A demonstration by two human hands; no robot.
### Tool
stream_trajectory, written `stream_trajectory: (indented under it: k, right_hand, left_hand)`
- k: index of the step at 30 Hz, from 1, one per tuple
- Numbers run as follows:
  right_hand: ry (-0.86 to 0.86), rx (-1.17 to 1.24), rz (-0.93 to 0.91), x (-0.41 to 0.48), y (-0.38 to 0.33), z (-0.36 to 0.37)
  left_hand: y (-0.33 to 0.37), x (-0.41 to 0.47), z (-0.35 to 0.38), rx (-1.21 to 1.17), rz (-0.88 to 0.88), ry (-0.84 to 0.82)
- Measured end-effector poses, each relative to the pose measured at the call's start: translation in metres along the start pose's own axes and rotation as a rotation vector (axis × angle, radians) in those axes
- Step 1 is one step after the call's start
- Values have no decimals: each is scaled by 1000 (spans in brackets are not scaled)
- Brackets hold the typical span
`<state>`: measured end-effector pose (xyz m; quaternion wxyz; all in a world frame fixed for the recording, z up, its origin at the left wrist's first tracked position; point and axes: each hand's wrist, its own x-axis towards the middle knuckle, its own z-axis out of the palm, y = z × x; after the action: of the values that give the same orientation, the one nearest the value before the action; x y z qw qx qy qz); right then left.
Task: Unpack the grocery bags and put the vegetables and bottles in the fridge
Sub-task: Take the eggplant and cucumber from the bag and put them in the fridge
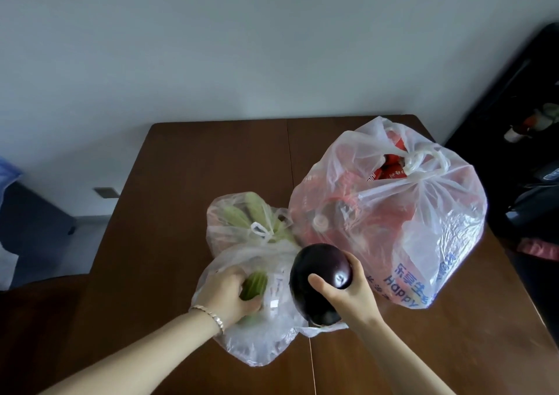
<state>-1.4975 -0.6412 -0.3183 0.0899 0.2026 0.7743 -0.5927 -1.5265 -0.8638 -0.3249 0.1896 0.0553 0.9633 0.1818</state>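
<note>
My right hand (351, 295) grips a dark purple eggplant (319, 276) and holds it just above the table, beside a small clear plastic bag (257, 334). My left hand (225, 293) reaches into that bag and grips a pale green vegetable (255, 282). Behind it sits a second small bag, knotted, with green vegetables (242, 216) inside. At the right stands a large tied white bag (423, 213) with red-labelled bottles and blue print on its side.
The brown wooden table (187, 183) stands against a pale wall. A dark chair back (39, 304) is at the lower left. Dark furniture with clutter (529, 152) lines the right edge. A floor and a blue object show at the left.
</note>
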Motion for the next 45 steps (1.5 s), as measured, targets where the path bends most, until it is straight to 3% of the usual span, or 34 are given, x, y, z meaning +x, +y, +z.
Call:
stream_trajectory:
  k: [3, 6, 7, 10, 12, 14, 16, 20, 23, 27, 30, 33, 36, 41, 45]
  right_hand:
    - [52, 17, -12, -1, -5, 3]
    - [128, 40, -32, -6, -15, 9]
    - [155, 43, -39, -8, -19, 12]
    - [240, 56, -36, -19, -32, 23]
    - [306, 87, -32, -28, -39, 29]
    - [365, 99, -33, -38, -46, 33]
    - [433, 106, -37, -47, -52, 36]
    - [571, 219, 13, -61, -60, 33]
    - [640, 446, 100, -72, -59, 19]
    - [610, 952, 156, -97, -56, -13]
    - [615, 1209, 134, -127, -49, -47]
    - [697, 1265, -57, -173, -34, -92]
    - [829, 1162, -112, -235, -10, -137]
    - [1178, 954, -9, -364, 57, -206]
    - [1443, 834, 51, -483, 120, -257]
  left_hand:
    - [4, -9, -47, -280, 182, 29]
    - [6, 0, -87, -464, 164, -99]
    - [5, 5, -95, -334, 203, -90]
    - [6, 20, -106, 360, 346, 95]
    - [9, 21, -106, 498, 433, 141]
    - [10, 19, -107, 476, 454, 150]
    - [8, 18, -113, 333, 470, 153]
    - [27, 17, -130, -296, 394, 11]
    - [60, 28, -137, -630, 298, -60]
    - [117, 30, -126, -775, 333, -125]
    - [166, 11, -112, -671, 445, -195]
    - [223, -24, -87, -495, 644, -256]
    - [287, -65, -47, -405, 813, -363]
    - [400, -180, 35, -197, 1077, -471]
    - [481, -291, 111, -141, 1171, -570]
